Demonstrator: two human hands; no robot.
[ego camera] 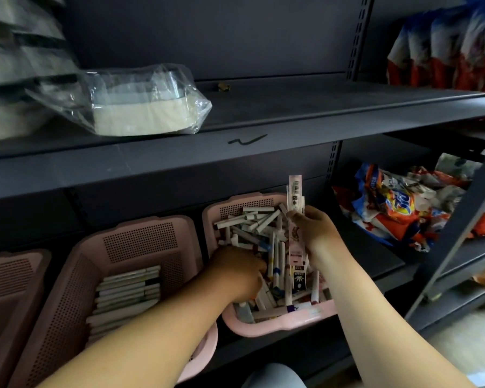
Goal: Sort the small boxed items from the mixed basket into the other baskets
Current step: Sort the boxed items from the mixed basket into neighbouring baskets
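Centre frame, my right hand point(315, 229) pinches slim cardboard boxes point(295, 191) upright; my left hand point(240, 273), grip unclear, rests in the perforated pink basket point(277, 322).

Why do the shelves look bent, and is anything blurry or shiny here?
Head view: the wide lens bows the shelf edge; the left hand looks smeared, the pink boxes in the right hand sharper; glare on the plastic bag.

Dark grey metal shelving point(263, 121) — dim light
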